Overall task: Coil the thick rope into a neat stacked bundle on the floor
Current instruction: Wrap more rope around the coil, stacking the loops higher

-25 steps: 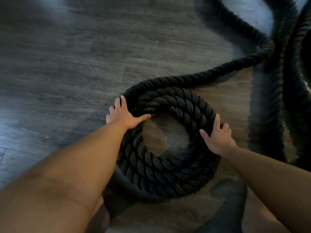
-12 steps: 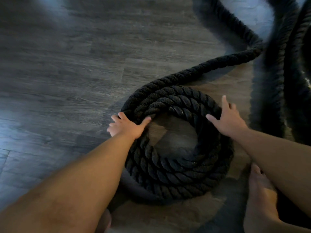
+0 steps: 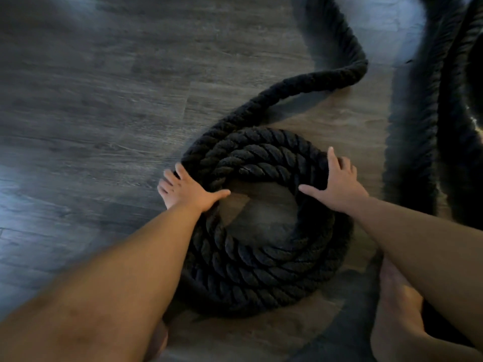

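A thick black twisted rope (image 3: 261, 267) lies coiled in a stacked ring of several turns on the wood floor. My left hand (image 3: 188, 190) clasps the coil's left side, thumb over the inner edge and fingers down the outside. My right hand (image 3: 339, 184) rests spread on the coil's right side, thumb pointing inward. From the coil's upper left the loose rope (image 3: 308, 86) runs up and to the right, then bends back toward the far edge.
More lengths of the same black rope (image 3: 418, 131) lie along the right edge of the view. A bare foot (image 3: 397, 309) stands at lower right beside the coil. Dark grey plank floor (image 3: 91, 113) spreads to the left.
The loose rope has swung in toward the coil. My right hand slid from the coil's lower right up to its upper right, and my left hand closed over the left rim.
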